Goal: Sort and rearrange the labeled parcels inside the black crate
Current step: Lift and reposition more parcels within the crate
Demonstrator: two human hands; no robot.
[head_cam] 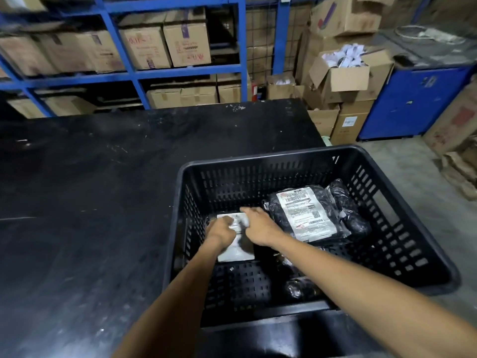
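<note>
We find the black crate (402, 254) at the black table's (90, 202) right edge. Inside at left, our left hand (219, 232) and right hand (258, 224) grip a white-labeled parcel (236, 250); a larger labeled parcel (307, 215) lies at right.

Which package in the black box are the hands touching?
The flat pale parcel at the crate's left, under both hands. The bigger black parcel with the white label lies untouched at the right.
</note>
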